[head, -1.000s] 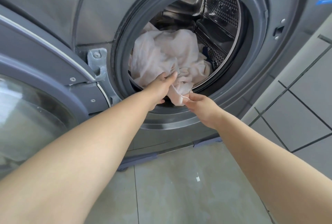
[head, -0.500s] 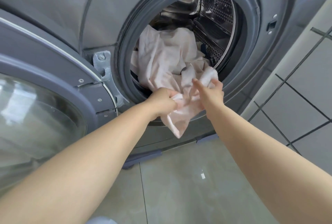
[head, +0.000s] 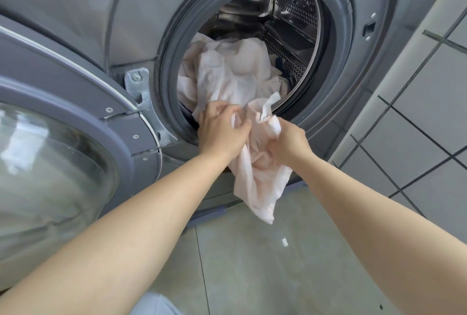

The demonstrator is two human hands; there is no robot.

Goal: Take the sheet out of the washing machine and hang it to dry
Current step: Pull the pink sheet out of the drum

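Head view, sheet (head: 235, 74) bunched in both hands' curled fingers (head: 242, 126), tail hanging below drum (head: 298, 18).

Bright, even daylight, soft shadows only. Glare and pale reflections on the door glass (head: 48, 178), lower left of frame. Drum (head: 295, 23) interior is darker, with glints on the perforated steel. Wide-angle bending curves the machine's edges. Forearms at bottom corners look stretched and slightly soft.
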